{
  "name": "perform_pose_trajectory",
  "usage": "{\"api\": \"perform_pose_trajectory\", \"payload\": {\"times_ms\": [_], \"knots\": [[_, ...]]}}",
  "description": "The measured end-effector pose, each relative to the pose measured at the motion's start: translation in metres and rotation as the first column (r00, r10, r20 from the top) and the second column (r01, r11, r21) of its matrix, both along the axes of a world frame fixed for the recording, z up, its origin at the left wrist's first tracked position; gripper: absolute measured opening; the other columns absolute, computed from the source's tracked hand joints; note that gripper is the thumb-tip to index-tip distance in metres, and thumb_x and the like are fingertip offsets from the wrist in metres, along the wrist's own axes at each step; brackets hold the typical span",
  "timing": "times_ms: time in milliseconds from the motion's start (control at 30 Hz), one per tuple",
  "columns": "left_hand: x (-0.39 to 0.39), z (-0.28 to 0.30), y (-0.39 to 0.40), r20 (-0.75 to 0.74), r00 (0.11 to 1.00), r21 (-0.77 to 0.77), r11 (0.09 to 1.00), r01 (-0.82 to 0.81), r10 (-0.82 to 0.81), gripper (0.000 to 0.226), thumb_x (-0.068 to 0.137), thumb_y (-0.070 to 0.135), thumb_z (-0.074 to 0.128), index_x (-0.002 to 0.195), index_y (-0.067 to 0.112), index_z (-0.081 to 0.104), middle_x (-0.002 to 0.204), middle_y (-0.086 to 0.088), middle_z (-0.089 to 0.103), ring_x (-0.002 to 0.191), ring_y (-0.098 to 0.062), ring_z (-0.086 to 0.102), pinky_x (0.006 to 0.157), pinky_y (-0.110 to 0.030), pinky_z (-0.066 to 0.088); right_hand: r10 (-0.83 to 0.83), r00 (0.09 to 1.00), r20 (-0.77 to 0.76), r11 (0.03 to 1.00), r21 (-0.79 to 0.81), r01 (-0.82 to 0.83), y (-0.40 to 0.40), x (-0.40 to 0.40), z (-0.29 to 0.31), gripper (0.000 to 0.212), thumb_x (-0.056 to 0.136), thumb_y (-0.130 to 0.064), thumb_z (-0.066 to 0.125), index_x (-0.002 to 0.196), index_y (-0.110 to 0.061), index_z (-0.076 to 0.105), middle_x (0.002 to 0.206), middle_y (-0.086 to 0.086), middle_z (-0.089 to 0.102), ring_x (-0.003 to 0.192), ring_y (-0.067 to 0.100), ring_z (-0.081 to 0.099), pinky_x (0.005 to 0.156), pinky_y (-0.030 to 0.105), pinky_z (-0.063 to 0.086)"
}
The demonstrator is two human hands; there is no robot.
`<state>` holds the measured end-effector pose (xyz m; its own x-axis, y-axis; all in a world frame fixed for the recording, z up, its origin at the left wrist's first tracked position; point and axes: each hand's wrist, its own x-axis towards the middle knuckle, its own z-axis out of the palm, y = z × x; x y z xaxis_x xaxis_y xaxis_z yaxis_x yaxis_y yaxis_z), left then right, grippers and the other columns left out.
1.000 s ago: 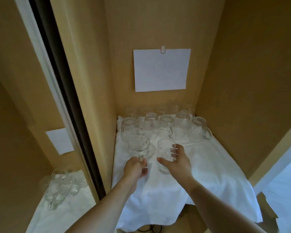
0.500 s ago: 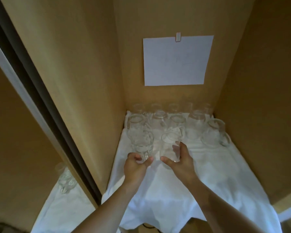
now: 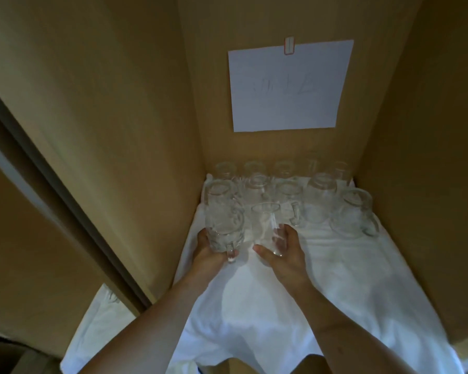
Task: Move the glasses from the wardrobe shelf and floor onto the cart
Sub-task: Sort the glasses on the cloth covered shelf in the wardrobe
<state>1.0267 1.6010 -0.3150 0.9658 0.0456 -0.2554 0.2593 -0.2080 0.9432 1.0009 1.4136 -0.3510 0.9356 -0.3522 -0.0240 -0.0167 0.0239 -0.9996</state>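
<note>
Where the wooden wardrobe (image 3: pixel 106 130) opens toward the camera, its side panels and back wall enclose a single shelf covered by a white cloth (image 3: pixel 254 306) that hangs over the front edge. A white sheet of paper (image 3: pixel 287 85) is fixed to the back wall by a small clip (image 3: pixel 288 45) at its top edge; faint writing on it is not legible. At the lower left, a mirrored door surface (image 3: pixel 38 238) shows a reflected strip of white cloth. Two rows of clear glasses (image 3: pixel 319 201) stand on the cloth against the back wall, the rear row touching or nearly touching the wall; several of them have handles. The rightmost glass mug (image 3: pixel 354 214) stands slightly forward of the others, near the right panel, with its handle pointing to the right. Both bare forearms reach in from the lower edge of the view. The left hand (image 3: pixel 208 252) grasps a handled glass (image 3: pixel 223 228) from below and behind, fingers wrapped around its base, with the handle facing the camera. The right hand (image 3: pixel 284 252) grips a plain tumbler (image 3: pixel 265 228), thumb on the near side and fingers curled around the far side. Both held glasses are side by side, just in front of the front row; whether they are lifted clear of the cloth cannot be determined.
</note>
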Motion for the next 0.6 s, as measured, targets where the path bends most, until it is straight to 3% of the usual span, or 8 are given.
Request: {"api": "perform_pose_trajectory", "payload": {"times_ms": [67, 133, 267, 400, 467, 533, 600], "knots": [[0.006, -0.002, -0.001, 0.044, 0.999, -0.040, 0.999, 0.011, -0.009, 0.048, 0.078, 0.002, 0.083, 0.109, 0.028, 0.057, 0.101, 0.008, 0.066, 0.101, -0.016, 0.064, 0.083, -0.029, 0.054, 0.005, 1.000, -0.001, 1.000, 0.000, -0.005, 0.000, -0.001, -0.004, 0.089, 0.066, -0.028, 0.095, 0.137, -0.038, 0.042, 0.131, -0.014, 0.055, 0.126, 0.010, 0.054, 0.070, 0.005, 0.050], [0.009, -0.005, 0.002, 0.118, 0.992, -0.048, 0.998, 0.042, -0.036, 0.048, 0.068, 0.000, 0.089, 0.097, 0.030, 0.066, 0.096, 0.010, 0.072, 0.095, -0.012, 0.068, 0.083, -0.030, 0.059, 0.030, 1.000, -0.004, 1.000, -0.001, -0.030, 0.000, -0.003, -0.007, 0.087, 0.068, -0.030, 0.094, 0.134, -0.046, 0.041, 0.128, -0.019, 0.055, 0.125, 0.004, 0.053, 0.080, 0.012, 0.055], [-0.001, -0.007, 0.005, 0.107, 0.993, -0.020, 0.999, -0.044, 0.046, 0.090, 0.041, 0.028, 0.094, 0.119, 0.029, 0.048, 0.113, 0.008, 0.064, 0.102, -0.010, 0.064, 0.087, -0.031, 0.057, 0.047, 0.999, -0.010, 0.999, -0.025, -0.047, -0.001, -0.006, -0.008, 0.085, 0.070, -0.036, 0.092, 0.134, -0.049, 0.037, 0.126, -0.020, 0.056, 0.121, -0.001, 0.054, 0.081, 0.009, 0.051], [-0.007, -0.011, 0.006, 0.186, 0.973, 0.084, 0.984, -0.155, 0.138, 0.084, 0.039, 0.047, 0.087, 0.111, 0.025, 0.050, 0.103, 0.007, 0.063, 0.093, -0.010, 0.064, 0.064, -0.012, 0.048, 0.033, 0.999, -0.004, 0.999, 0.000, -0.033, -0.004, -0.005, -0.008, 0.089, 0.075, -0.032, 0.088, 0.147, -0.032, 0.036, 0.137, -0.001, 0.058, 0.128, 0.013, 0.056, 0.101, 0.028, 0.049], [-0.008, -0.010, 0.008, 0.257, 0.959, 0.134, 0.978, -0.159, 0.121, 0.081, 0.040, 0.047, 0.087, 0.109, 0.026, 0.050, 0.106, 0.005, 0.061, 0.097, -0.014, 0.063, 0.074, -0.022, 0.053, 0.039, 0.999, 0.005, 0.999, 0.027, -0.039, -0.005, -0.005, -0.006, 0.091, 0.076, -0.031, 0.087, 0.149, -0.027, 0.035, 0.139, 0.004, 0.057, 0.130, 0.015, 0.055, 0.106, 0.033, 0.047], [-0.007, -0.007, 0.011, 0.303, 0.951, 0.193, 0.974, -0.122, 0.059, 0.084, 0.042, 0.032, 0.091, 0.115, 0.026, 0.049, 0.118, 0.002, 0.054, 0.106, -0.017, 0.059, 0.088, -0.033, 0.054, 0.036, 0.999, 0.017, 0.999, 0.040, -0.037, -0.006, -0.007, -0.005, 0.089, 0.076, -0.029, 0.087, 0.149, -0.025, 0.036, 0.138, 0.005, 0.057, 0.130, 0.015, 0.055, 0.104, 0.029, 0.047], [-0.005, -0.002, 0.013, 0.349, 0.937, 0.335, 0.937, -0.100, -0.025, 0.086, 0.045, 0.020, 0.091, 0.120, 0.027, 0.050, 0.123, 0.005, 0.040, 0.110, -0.016, 0.052, 0.093, -0.026, 0.048, 0.029, 0.999, 0.025, 0.999, 0.036, -0.030, -0.005, -0.009, -0.005, 0.088, 0.076, -0.028, 0.087, 0.148, -0.024, 0.037, 0.138, 0.005, 0.058, 0.129, 0.015, 0.056, 0.103, 0.028, 0.047]]}}
